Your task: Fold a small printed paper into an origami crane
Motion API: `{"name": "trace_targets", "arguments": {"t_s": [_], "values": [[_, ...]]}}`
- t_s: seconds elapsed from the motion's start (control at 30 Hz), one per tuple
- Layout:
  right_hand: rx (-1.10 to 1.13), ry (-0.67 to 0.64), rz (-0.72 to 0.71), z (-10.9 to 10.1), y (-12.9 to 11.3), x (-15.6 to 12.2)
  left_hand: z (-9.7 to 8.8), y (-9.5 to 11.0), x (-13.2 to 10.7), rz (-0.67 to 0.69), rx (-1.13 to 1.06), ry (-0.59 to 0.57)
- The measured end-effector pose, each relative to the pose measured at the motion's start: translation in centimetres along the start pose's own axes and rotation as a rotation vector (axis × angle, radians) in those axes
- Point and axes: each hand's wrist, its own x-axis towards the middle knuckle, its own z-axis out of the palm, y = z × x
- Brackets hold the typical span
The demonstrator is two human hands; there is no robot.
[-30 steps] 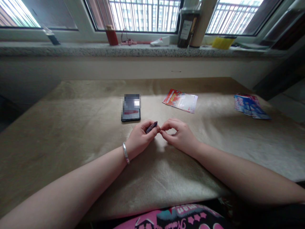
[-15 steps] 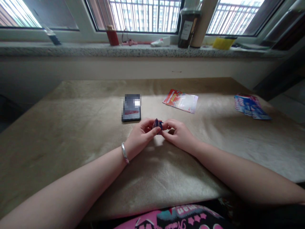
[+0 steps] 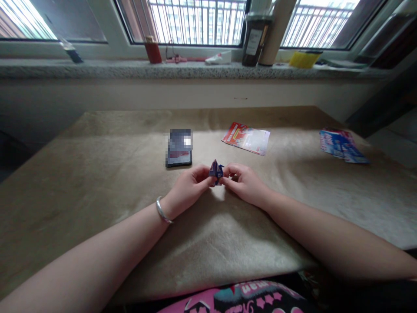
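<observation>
Head view — left hand (image 3: 187, 188), right hand (image 3: 246, 184) — both grips clamped on one folded paper (image 3: 215, 173).

Fingers (image 3: 205, 184) partly hide the small blue folded piece (image 3: 215, 171) from me; pixelation blurs the phone (image 3: 179, 150), and both forearms (image 3: 125, 241) run out of view.

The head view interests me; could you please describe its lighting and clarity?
Head view: middle window largely washed out, table dimmer with soft shadows near left hand and right hand; head view again: dark device pixelated, detail on the small bluish item unclear.
</observation>
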Motion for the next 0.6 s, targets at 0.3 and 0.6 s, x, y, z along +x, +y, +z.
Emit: {"name": "trace_targets", "arguments": {"t_s": [0.3, 0.6], "values": [[-0.024, 0.027, -0.102, 0.08, 0.19, 0.02, 0.01, 0.06, 0.05, 0.046, 0.06, 0.012], [0.105, 0.09, 0.07, 0.05, 0.07, 0.1, 0.43, -0.06, 0.02, 0.052, -0.042, 0.063]]}}
